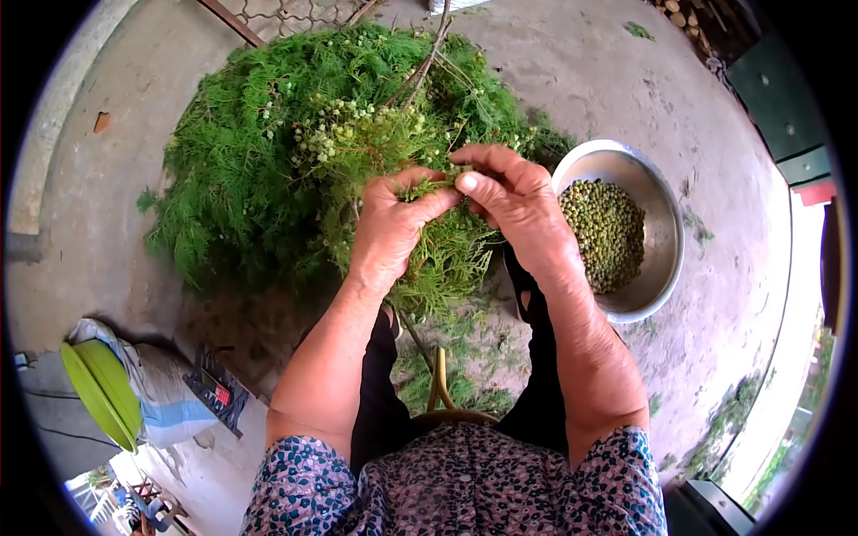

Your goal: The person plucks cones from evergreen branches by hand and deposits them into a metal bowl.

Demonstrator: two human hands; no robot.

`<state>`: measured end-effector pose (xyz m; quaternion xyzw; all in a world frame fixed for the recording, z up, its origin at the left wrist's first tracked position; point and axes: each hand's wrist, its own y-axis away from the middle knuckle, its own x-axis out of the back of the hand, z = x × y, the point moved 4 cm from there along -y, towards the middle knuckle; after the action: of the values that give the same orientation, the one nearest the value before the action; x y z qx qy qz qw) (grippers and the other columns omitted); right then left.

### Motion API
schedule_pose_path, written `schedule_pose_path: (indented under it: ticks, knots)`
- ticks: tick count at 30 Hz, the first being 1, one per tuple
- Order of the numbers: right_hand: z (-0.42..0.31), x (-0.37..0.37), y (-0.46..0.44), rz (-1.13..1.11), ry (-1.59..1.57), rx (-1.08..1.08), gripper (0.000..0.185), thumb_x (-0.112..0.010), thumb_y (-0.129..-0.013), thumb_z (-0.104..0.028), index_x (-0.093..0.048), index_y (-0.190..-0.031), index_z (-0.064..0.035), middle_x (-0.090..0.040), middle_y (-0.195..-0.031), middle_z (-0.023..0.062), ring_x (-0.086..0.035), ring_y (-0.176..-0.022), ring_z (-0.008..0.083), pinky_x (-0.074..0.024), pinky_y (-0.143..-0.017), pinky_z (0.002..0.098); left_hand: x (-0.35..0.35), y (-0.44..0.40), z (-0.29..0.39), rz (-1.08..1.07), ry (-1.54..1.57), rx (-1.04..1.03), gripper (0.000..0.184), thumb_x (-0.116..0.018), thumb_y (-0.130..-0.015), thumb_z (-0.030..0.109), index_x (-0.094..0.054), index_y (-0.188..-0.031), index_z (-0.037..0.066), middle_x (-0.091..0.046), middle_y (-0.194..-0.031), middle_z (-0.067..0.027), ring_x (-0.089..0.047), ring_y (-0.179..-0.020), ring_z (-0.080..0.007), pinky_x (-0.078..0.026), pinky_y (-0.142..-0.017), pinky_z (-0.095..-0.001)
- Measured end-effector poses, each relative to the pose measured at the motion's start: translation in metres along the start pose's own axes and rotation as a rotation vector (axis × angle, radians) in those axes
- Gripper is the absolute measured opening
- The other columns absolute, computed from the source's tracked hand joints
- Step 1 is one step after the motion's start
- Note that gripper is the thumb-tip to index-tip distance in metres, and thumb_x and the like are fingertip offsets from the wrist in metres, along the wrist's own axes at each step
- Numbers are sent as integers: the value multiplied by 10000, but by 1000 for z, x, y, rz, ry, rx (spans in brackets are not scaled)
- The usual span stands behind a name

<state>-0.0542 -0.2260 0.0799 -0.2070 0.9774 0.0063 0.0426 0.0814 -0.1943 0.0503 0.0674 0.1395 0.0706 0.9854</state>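
Note:
A green conifer branch (438, 259) with feathery sprays hangs between my two hands, in front of a large heap of cut branches (241, 170). My left hand (398, 214) is closed on a sprig of it, thumb and fingers pinched together. Close against it, my right hand (514, 196) is closed too, its thumb pressed to the forefinger near the sprig; what lies between those fingertips is too small to make out. Pale green cones (335, 134) cluster on the sprays just beyond my hands. To the right, a metal bowl (663, 237) holds many small green cones (603, 232).
A woody stem (427, 62) sticks up from the heap. At the lower left are a lime-green basin (100, 393) and a pale sack (161, 384). Stacked wood (688, 18) and a dark green box (782, 98) stand at the upper right. Loose sprigs (639, 31) litter the concrete floor.

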Motion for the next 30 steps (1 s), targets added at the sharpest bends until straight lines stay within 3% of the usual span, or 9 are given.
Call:
schedule_pose_path:
  ticks: [3,5,12,17,19,22,24,27,30]
  knots:
    - [6,4,2,66,87,-48,183,-624,-799,-146,-601,-937,-29,-572,-718,1,-485,-566,68,-398,-506,201,-5,2,3,-64,53,30,143,-683,-713,55,-638,-839,6,-623,-753,-43,-571,-673,-100,-442,-637,-217]
    - [25,5,4,75,-533,-301,131,-632,-795,-157,-597,-843,-40,-576,-689,4,-489,-531,70,-382,-465,201,-7,4,9,-55,26,39,166,-692,-708,68,-634,-848,1,-628,-746,-52,-575,-667,-105,-445,-638,-225]
    - [25,8,8,105,-819,-362,185,-504,-877,-197,-507,-770,-46,-538,-670,38,-480,-504,109,-361,-418,225,-12,5,10,-92,35,52,184,-707,-694,77,-632,-845,3,-635,-734,-56,-579,-656,-116,-452,-645,-238]
    - [6,13,2,107,-575,-200,144,-496,-878,-173,-540,-882,-36,-552,-723,39,-503,-553,114,-373,-454,224,-10,2,1,6,64,73,163,-705,-694,67,-636,-829,8,-616,-724,-28,-558,-661,-103,-432,-629,-240]
    - [0,10,7,81,-116,-173,174,-574,-833,-151,-583,-969,-42,-567,-766,34,-532,-597,124,-410,-516,227,-7,-1,-2,2,-7,70,149,-697,-704,66,-636,-827,8,-598,-718,0,-530,-654,-77,-411,-616,-220]
    - [4,3,7,115,398,265,167,-631,-774,-72,-618,-930,-15,-568,-734,13,-524,-641,100,-444,-590,222,-9,2,-5,-28,-90,-27,137,-684,-719,70,-637,-833,9,-598,-718,6,-528,-653,-66,-404,-609,-199]
    - [7,2,9,168,277,223,128,-624,-787,-92,-628,-891,-19,-557,-677,-5,-495,-596,77,-423,-555,202,-11,2,-3,-23,-113,-25,127,-677,-725,73,-639,-828,10,-607,-720,-3,-528,-648,-61,-401,-592,-188]
    - [19,4,13,178,-260,-304,156,-582,-836,-204,-617,-837,-52,-501,-582,-31,-438,-514,56,-345,-467,178,-15,0,-4,-134,44,104,130,-690,-711,94,-645,-806,18,-627,-729,-33,-562,-673,-89,-433,-619,-209]
    - [37,34,11,320,-706,-332,275,-571,-841,-274,-574,-867,0,-505,-610,10,-444,-526,77,-336,-449,194,-13,0,0,-119,-10,12,120,-699,-705,116,-657,-793,46,-638,-738,-48,-574,-685,-122,-449,-656,-256]
